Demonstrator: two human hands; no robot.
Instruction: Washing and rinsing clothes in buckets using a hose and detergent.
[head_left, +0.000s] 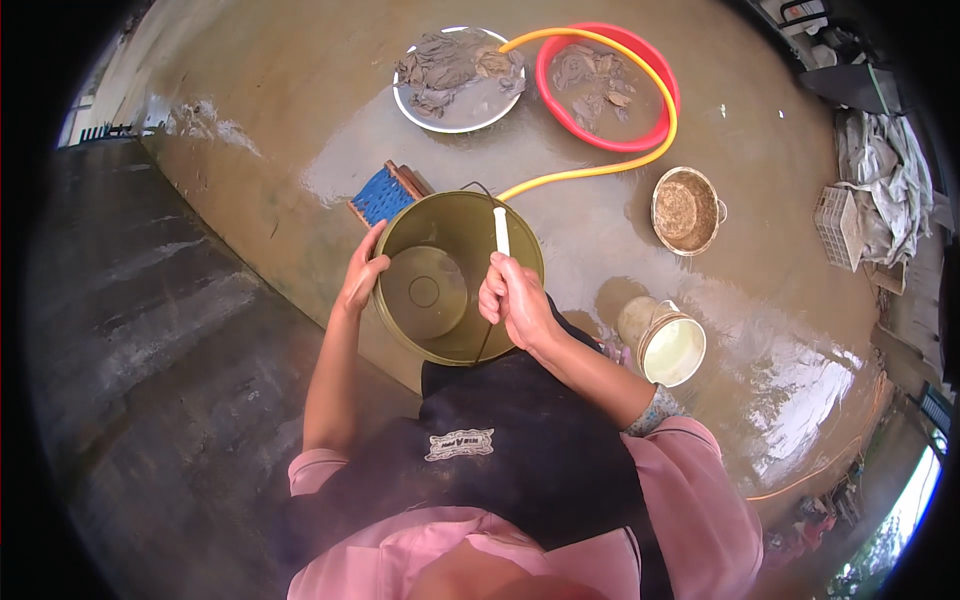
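Note:
An olive-green plastic bucket (424, 330) is tipped so that its mouth faces me, just in front of my dark apron. My left hand (364, 274) grips its left rim, thumb over the edge and fingers along the outer wall. The bucket's wire handle (484, 187) spans the mouth and carries a white grip tube (502, 231). My right hand (517, 296) is closed around that tube. A round bottom with a ring mark shows inside the bucket. Right behind the bucket stands a small stool (386, 196) with a blue woven seat, partly hidden by the rim.
Wet grey cloths lie in water in a white-rimmed basin (459, 129) and a red tub (607, 144). A yellow hose (592, 174) curves from the basin around the tub toward the bucket. To the right are a dirty pot (684, 210) and a tilted pale bucket (673, 349) on wet concrete.

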